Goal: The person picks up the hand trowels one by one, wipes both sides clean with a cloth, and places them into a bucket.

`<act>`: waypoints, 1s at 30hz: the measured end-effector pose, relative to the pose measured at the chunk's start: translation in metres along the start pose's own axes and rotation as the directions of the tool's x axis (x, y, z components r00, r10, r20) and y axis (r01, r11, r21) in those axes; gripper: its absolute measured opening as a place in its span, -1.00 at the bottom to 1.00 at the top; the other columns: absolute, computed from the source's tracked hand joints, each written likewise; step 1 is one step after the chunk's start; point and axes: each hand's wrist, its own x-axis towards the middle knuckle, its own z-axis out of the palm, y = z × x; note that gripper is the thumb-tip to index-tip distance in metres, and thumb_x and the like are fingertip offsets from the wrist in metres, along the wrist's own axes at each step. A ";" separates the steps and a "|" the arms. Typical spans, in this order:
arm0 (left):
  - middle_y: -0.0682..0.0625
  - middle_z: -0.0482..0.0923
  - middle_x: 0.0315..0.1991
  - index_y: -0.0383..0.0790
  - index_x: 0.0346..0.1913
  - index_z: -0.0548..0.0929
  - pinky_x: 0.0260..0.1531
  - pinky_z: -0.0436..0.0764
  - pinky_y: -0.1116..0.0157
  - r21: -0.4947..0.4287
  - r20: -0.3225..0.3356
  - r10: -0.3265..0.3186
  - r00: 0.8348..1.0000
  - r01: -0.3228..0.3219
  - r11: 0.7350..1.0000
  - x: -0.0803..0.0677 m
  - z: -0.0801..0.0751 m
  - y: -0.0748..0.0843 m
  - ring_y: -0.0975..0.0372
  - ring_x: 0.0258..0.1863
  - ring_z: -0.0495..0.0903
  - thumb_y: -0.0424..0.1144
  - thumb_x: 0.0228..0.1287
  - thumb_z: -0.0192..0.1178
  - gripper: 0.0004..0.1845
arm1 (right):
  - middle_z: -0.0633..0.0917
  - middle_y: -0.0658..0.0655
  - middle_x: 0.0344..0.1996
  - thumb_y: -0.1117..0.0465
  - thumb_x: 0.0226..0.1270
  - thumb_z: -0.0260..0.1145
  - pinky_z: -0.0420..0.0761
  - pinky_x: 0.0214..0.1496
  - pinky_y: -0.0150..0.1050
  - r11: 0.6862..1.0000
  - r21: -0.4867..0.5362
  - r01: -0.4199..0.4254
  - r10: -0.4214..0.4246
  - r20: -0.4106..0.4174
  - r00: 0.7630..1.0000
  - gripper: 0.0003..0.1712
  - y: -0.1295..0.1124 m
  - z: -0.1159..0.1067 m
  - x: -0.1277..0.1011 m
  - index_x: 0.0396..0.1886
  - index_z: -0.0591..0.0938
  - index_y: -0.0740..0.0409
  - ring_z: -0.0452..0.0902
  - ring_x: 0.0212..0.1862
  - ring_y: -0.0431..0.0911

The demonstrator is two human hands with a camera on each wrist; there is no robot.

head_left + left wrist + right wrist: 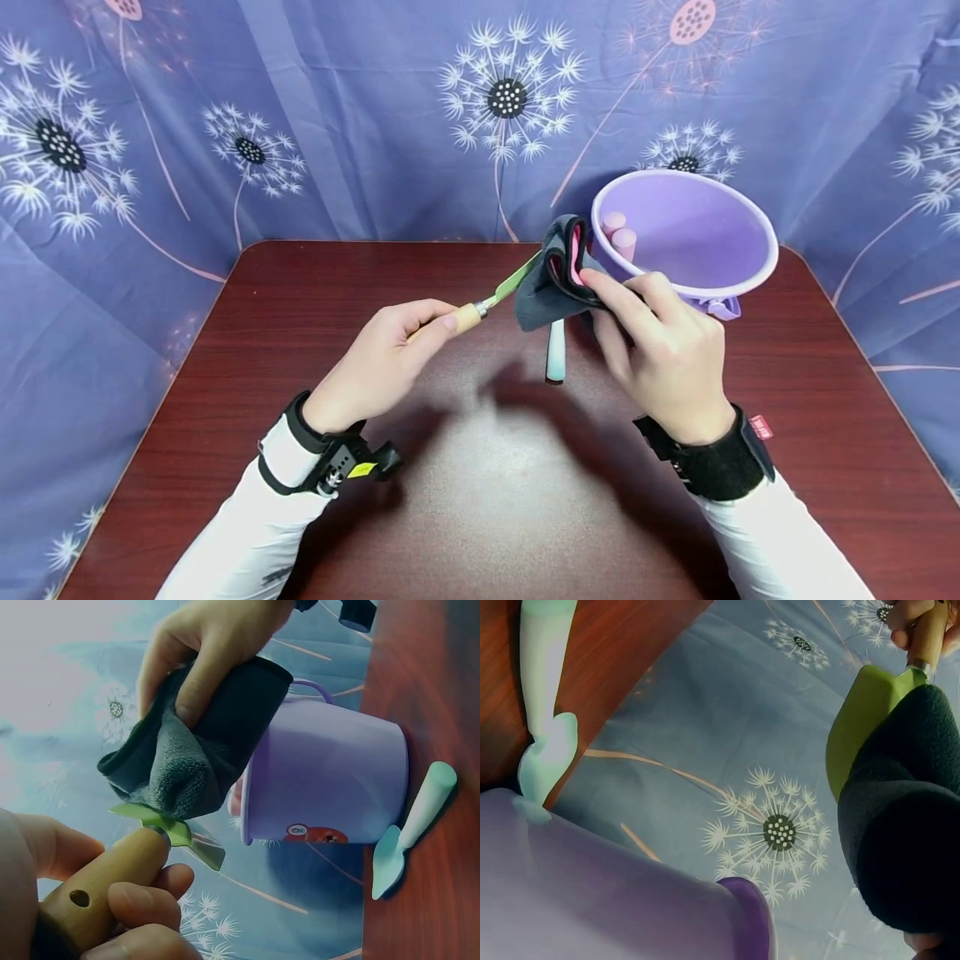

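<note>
In the head view my left hand [397,358] grips the wooden handle of a green garden trowel [516,279], its blade pointing up and to the right. My right hand [663,350] pinches a folded dark grey cloth [543,296] with a pink patch inside. The cloth lies against the blade and hides part of it. From the left wrist, the cloth [184,776] bunches over the blade close to the handle. More of the green blade [859,724] shows in the right wrist view, with the cloth covering its other side.
A purple bucket [757,258] stands at the table's back right, with two pink cylindrical things [622,242] sticking up inside it. A small trowel with a pale mint handle [556,354] lies on the table beside the bucket. Behind hangs a blue curtain [360,125] with dandelions.
</note>
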 end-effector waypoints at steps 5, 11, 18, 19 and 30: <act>0.08 0.73 -0.08 -0.12 0.11 0.80 0.02 0.53 0.12 -0.042 0.009 -0.025 1.000 0.025 0.999 0.000 -0.002 0.001 0.19 -0.08 0.58 -0.18 0.62 0.13 -0.73 | 0.63 0.21 -0.38 0.35 0.36 0.38 0.29 -0.64 0.03 0.999 -0.010 -0.048 0.048 -0.001 0.999 -0.62 0.002 -0.001 0.000 0.13 0.81 0.06 0.46 -0.61 0.07; 0.02 0.41 -0.46 -0.07 0.08 0.81 -0.32 0.38 0.23 -0.076 0.016 -0.048 0.999 0.049 0.996 -0.001 -0.003 0.001 0.15 -0.38 0.38 -0.17 0.60 0.14 -0.74 | 0.64 0.22 -0.35 0.30 0.40 0.36 0.32 -0.62 0.05 0.996 -0.030 -0.084 0.085 0.008 0.996 -0.64 0.005 -0.002 -0.001 0.14 0.80 0.05 0.53 -0.56 0.09; 0.01 0.33 -0.53 -0.13 0.05 0.80 -0.46 0.29 0.28 -0.117 0.028 -0.022 0.999 0.025 0.993 0.000 -0.003 0.001 0.18 -0.50 0.30 -0.26 0.58 0.11 -0.75 | 0.65 0.22 -0.33 0.27 0.44 0.35 0.35 -0.60 0.06 0.994 -0.045 -0.103 0.104 0.025 0.994 -0.65 0.007 -0.003 -0.002 0.16 0.80 0.03 0.55 -0.53 0.10; 0.01 0.34 -0.53 -0.14 0.06 0.79 -0.47 0.29 0.29 -0.121 0.029 -0.023 0.999 0.026 0.992 0.000 -0.003 0.001 0.18 -0.50 0.31 -0.28 0.57 0.11 -0.74 | 0.65 0.22 -0.33 0.26 0.44 0.35 0.35 -0.60 0.05 0.994 -0.045 -0.102 0.104 0.026 0.994 -0.65 0.007 -0.002 -0.003 0.16 0.80 0.02 0.55 -0.54 0.10; -0.04 0.38 -0.49 -0.14 0.04 0.77 -0.50 0.30 0.29 -0.140 0.031 -0.047 0.998 0.051 0.989 0.000 -0.002 0.003 0.16 -0.48 0.34 -0.25 0.58 0.08 -0.75 | 0.61 0.18 -0.39 0.30 0.42 0.31 0.27 -0.66 -0.01 0.999 -0.019 -0.025 0.026 0.054 0.998 -0.62 0.004 -0.001 -0.002 0.17 0.79 0.05 0.37 -0.64 0.03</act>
